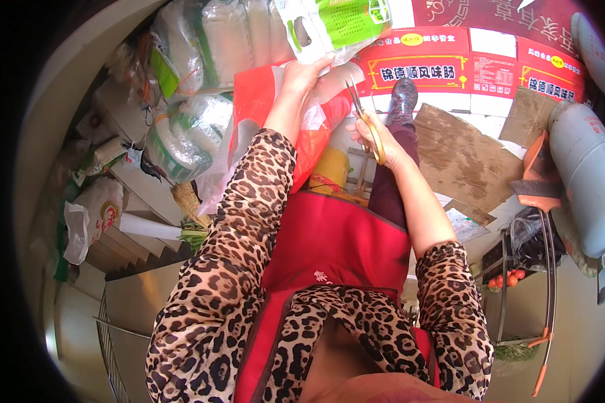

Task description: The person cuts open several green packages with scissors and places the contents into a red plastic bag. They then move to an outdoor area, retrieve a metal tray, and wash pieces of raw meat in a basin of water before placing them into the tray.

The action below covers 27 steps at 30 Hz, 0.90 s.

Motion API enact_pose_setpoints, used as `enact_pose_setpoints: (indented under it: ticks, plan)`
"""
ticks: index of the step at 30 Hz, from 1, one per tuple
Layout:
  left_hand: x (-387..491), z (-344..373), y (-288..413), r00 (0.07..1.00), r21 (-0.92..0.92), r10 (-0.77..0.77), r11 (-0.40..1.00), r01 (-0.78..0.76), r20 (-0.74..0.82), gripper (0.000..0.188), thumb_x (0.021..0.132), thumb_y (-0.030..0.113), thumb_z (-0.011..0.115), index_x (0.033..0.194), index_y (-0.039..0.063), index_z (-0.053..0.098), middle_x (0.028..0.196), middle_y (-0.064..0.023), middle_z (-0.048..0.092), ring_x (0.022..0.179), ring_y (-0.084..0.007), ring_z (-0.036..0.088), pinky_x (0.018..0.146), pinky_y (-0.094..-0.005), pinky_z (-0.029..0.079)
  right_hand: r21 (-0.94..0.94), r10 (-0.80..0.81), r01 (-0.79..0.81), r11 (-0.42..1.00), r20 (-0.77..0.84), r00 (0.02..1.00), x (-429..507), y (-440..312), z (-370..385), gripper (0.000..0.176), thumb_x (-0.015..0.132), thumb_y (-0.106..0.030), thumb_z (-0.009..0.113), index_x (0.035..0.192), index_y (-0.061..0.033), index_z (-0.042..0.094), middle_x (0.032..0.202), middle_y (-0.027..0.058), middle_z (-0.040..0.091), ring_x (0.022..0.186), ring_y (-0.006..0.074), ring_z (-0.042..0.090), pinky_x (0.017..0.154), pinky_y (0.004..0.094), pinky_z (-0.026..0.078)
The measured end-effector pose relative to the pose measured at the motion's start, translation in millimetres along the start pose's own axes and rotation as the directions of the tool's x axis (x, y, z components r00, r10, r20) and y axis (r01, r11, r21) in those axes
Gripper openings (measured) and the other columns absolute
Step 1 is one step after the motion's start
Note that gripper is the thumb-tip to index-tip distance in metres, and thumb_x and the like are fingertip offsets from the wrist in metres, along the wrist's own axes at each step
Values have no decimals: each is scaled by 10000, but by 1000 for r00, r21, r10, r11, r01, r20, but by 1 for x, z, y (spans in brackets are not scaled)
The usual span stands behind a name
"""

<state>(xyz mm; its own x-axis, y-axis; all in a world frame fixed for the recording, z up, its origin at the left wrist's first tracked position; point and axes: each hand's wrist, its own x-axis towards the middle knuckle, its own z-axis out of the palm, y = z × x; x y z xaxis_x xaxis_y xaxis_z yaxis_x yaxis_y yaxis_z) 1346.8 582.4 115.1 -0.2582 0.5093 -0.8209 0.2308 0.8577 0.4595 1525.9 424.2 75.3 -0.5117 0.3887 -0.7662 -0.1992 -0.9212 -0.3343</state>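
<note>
At the upper middle, my left hand (302, 75) grips the lower edge of a white and green printed plastic bag (340, 27) that has a handle hole. My right hand (380, 138) holds a pair of scissors (372, 133) with yellow handles, its blades pointing up and slightly parted. The scissors are apart from the bag. Below my left hand and partly behind my forearm hangs a red plastic bag (254, 93). Several clear plastic packs (222, 38) with green trim are stacked to the left of the printed bag; what they contain is hard to tell.
Red and white cartons (416, 63) line the far side. Flattened cardboard (469, 156) covers the floor at right. A grey gas cylinder (587, 166) and an orange-handled broom (537, 194) are farther right. A yellow bucket (330, 169) sits below the red bag.
</note>
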Motion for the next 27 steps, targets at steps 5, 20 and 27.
enact_pose_setpoints:
  ticks: [5,20,27]
  plan:
    - [20,-33,-9,991,266,127,957,-113,-38,301,831,265,716,831,-35,689,711,-74,680,557,-162,609,546,-312,461,60,-108,101,993,133,985,44,-6,20,681,877,-595,593,1331,-125,402,1090,54,610,933,133,557,755,279,438]
    - [43,-1,-14,987,55,153,986,-155,47,243,842,246,732,895,11,709,720,12,633,585,-59,503,540,-219,411,140,-255,245,959,63,965,99,-34,-3,376,958,-353,599,1132,-21,569,641,16,496,514,95,467,479,232,379]
    - [40,0,-15,991,101,132,986,-134,19,267,836,257,743,930,11,696,775,-3,651,615,-68,531,547,-227,429,67,-224,224,972,-5,975,90,-37,-6,319,928,-299,651,1088,-31,586,595,-5,488,429,78,433,411,219,351]
